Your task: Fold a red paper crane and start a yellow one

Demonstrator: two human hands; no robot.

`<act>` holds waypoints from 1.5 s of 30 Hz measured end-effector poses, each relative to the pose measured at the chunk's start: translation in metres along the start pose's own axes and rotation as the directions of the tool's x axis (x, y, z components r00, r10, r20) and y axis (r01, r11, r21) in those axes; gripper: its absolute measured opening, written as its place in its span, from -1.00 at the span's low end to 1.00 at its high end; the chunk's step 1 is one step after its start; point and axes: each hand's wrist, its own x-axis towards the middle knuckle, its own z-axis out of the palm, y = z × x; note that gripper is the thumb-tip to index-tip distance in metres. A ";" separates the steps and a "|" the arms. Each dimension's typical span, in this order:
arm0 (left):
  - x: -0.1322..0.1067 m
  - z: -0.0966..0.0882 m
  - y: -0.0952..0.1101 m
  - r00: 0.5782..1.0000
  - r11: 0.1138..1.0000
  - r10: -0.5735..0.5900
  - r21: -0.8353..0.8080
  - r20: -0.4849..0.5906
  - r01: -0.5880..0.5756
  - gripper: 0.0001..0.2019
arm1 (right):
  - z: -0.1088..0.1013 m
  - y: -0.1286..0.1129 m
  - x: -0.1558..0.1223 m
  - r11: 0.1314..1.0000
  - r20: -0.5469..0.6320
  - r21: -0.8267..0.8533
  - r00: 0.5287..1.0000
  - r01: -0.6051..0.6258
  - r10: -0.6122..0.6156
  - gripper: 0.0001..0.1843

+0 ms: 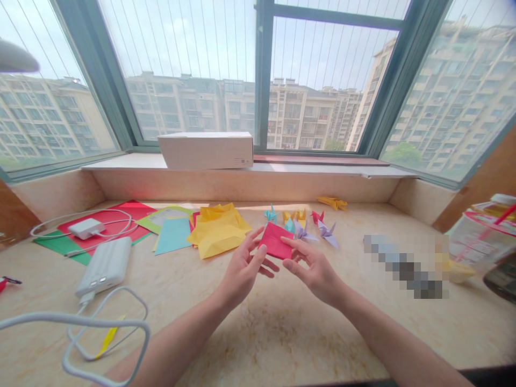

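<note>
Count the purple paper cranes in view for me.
2. One purple crane sits just beyond the right hand; the second purple crane lies to the right of the first. The right hand or the red paper may hide more.

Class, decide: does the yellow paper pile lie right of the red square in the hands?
No, the yellow paper pile lies on the countertop to the left of the red square.
</note>
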 end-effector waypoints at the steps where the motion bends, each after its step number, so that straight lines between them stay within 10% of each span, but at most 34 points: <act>1: 0.000 0.000 0.000 1.000 1.000 0.004 0.006 0.005 -0.004 -0.40 | 0.000 0.000 0.000 1.000 0.002 -0.002 1.000 -0.012 0.012 -0.48; 21: 0.001 -0.002 -0.008 1.000 0.992 0.029 0.119 0.004 -0.030 -0.41 | 0.004 0.002 -0.006 0.995 0.138 -0.077 0.989 0.055 -0.044 -0.58; 28: 0.004 -0.008 -0.016 1.000 0.972 -0.007 0.234 0.023 0.001 -0.68 | -0.009 0.000 0.002 0.984 -0.270 -0.169 0.957 0.061 -0.106 -0.73; 35: 0.000 -0.004 -0.017 0.991 0.945 0.000 0.324 0.134 -0.043 -0.70 | -0.006 0.006 0.004 0.980 -0.131 -0.196 0.991 0.016 -0.042 -0.70; 45: 0.010 -0.010 -0.010 0.982 0.999 -0.015 -0.039 -0.190 0.008 -0.48 | 0.000 0.003 -0.001 0.985 0.018 -0.127 0.993 0.119 -0.118 -0.79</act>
